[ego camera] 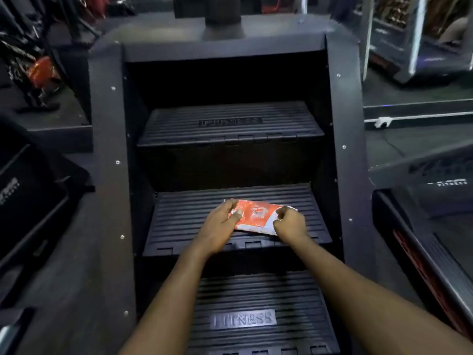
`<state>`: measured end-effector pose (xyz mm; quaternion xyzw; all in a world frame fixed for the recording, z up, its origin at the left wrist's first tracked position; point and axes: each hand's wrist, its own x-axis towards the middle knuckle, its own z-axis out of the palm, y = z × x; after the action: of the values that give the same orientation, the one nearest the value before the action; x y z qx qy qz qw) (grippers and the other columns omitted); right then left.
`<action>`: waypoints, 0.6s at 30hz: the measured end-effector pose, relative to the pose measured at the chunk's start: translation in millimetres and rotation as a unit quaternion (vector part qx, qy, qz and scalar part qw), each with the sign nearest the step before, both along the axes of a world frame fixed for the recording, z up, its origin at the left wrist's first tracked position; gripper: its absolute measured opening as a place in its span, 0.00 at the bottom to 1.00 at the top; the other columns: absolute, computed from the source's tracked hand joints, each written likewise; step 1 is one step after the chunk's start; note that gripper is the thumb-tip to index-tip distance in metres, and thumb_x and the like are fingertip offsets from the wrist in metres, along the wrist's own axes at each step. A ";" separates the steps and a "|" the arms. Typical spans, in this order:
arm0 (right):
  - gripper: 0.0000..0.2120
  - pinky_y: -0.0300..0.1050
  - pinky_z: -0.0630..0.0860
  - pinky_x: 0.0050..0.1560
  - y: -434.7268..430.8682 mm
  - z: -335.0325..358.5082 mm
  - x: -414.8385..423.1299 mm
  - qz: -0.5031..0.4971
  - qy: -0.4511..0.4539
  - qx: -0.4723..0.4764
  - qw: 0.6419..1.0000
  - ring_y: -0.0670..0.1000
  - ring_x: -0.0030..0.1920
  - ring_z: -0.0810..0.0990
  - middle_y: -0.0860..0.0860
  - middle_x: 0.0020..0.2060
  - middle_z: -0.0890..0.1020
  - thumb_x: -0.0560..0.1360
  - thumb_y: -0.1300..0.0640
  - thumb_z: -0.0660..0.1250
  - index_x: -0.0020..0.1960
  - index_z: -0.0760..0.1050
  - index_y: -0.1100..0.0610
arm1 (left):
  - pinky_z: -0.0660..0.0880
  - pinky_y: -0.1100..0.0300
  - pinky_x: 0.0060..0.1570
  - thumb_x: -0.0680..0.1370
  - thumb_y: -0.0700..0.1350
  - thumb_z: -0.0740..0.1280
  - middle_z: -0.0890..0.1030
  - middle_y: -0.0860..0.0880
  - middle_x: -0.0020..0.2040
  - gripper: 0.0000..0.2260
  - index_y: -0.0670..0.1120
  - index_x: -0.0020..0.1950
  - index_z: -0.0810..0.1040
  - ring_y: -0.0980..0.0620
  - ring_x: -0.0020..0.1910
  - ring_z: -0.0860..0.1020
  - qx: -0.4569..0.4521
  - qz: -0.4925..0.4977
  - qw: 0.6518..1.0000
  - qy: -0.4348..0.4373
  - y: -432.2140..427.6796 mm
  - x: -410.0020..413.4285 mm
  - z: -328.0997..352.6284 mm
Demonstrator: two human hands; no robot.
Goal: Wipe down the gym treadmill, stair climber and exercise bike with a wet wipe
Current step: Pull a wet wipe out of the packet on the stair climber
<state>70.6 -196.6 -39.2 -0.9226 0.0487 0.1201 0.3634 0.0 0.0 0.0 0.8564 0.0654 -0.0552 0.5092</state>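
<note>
- Stair climber (107, 149) straight ahead, dark, ribbed steps.
- Wet wipe packet (256, 217), red and white, lies across the middle step (179, 226); cannot tell whether it rests on the ribs or is held just above them.
- Left hand (217, 226) grasps the packet's left end, thumb on top.
- Right hand (290, 224) pinches the right end, fingers curled.
- Lower step (302, 298) carries a "FITNESS" plate (243, 319).

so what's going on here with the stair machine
A person has both hands on a red and white wipe packet on the middle step of the stair climber. The left hand holds its left end; the right hand pinches the right end. No wipe is out yet.
</note>
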 end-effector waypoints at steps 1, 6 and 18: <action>0.21 0.42 0.73 0.58 -0.3 -4.3 4.8 0.003 0.015 -0.013 1.000 0.58 0.62 0.79 0.58 0.62 0.81 0.75 0.66 0.65 0.67 0.77 0.61 | 0.69 0.48 0.72 0.85 0.49 0.62 0.75 0.49 0.72 0.20 0.48 0.76 0.70 0.52 0.69 0.74 0.003 0.008 1.000 0.005 -1.1 5.2 -6.2; 0.25 0.31 0.71 0.47 2.6 -22.2 20.6 0.063 -0.052 0.040 0.996 0.54 0.55 0.80 0.52 0.54 0.78 0.73 0.72 0.65 0.64 0.82 0.52 | 0.72 0.55 0.68 0.84 0.50 0.62 0.74 0.52 0.72 0.20 0.54 0.77 0.68 0.56 0.65 0.75 0.002 0.006 0.999 0.036 -6.1 23.1 -31.7; 0.16 0.40 0.75 0.52 22.2 -17.7 34.1 0.120 -0.128 0.110 0.978 0.46 0.47 0.79 0.50 0.48 0.80 0.71 0.71 0.72 0.55 0.84 0.58 | 0.55 0.67 0.68 0.83 0.46 0.65 0.61 0.58 0.80 0.25 0.56 0.79 0.66 0.57 0.77 0.62 0.102 -0.073 0.991 0.038 -16.0 50.5 -44.9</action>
<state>104.7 -174.4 -56.9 -0.8838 -0.1227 0.0485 0.4489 50.5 -16.0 -44.9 0.9035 0.0277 -0.1178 0.4111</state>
